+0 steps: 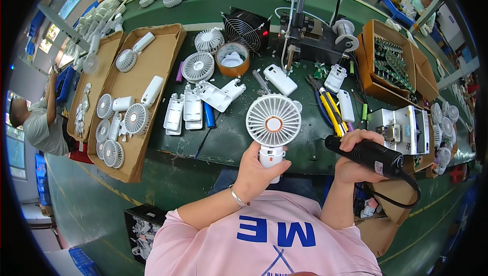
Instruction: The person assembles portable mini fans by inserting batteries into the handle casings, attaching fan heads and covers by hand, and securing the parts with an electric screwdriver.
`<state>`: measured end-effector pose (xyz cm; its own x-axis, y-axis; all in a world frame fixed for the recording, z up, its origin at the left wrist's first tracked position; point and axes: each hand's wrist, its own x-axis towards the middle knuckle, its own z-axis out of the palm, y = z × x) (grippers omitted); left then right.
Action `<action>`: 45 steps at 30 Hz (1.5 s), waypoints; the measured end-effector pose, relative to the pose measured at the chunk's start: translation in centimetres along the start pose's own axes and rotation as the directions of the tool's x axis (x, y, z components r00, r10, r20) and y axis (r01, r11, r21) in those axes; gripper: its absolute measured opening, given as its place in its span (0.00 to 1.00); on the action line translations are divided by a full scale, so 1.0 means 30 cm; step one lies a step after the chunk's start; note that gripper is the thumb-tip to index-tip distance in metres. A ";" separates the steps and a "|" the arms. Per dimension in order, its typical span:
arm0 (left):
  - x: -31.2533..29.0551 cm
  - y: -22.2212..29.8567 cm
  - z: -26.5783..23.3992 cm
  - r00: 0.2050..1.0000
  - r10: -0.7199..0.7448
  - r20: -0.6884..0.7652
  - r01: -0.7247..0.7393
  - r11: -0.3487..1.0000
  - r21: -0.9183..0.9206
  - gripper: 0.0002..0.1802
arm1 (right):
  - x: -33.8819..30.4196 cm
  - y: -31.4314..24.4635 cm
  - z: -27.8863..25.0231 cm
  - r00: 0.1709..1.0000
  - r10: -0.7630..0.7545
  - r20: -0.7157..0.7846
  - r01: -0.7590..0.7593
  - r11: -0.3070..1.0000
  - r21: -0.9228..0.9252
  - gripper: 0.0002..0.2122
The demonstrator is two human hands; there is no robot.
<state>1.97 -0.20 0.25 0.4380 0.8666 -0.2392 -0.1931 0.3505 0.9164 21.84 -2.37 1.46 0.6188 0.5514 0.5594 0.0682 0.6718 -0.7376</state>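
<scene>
My left hand (253, 172) is wrapped round the handle of a white handheld fan (273, 113), whose round slatted head with an orange ring at its centre faces up. My right hand (351, 170) grips a black corded electric screwdriver (370, 155); its tip points left, apart from the fan. Just beyond the fan lie a white handle casing (280, 80) and a grey-handled tool (261, 81). Yellow-handled pliers (330, 111) rest beyond the screwdriver's tip, beside another white casing (345, 105).
Cardboard trays (170, 55) with fans and parts stand at left. White shells (193, 108) and a blue screwdriver (209, 115) lie mid-bench. Behind are a tape roll (221, 62), a black cooling fan (246, 29) and a solder spool (345, 34). A box of circuit boards (369, 55) sits right. Other people are nearby.
</scene>
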 end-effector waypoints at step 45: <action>0.023 0.066 -0.104 0.829 -0.187 0.526 -0.130 0.852 0.507 0.17 | -0.032 -0.067 0.011 0.469 0.432 0.770 0.212 0.791 -0.573 0.38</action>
<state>-0.85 2.20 0.90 0.8616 0.4664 -0.2005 0.2239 0.0055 0.9746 20.85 -4.08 2.53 -0.2833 0.9299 0.2346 0.6339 0.3651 -0.6818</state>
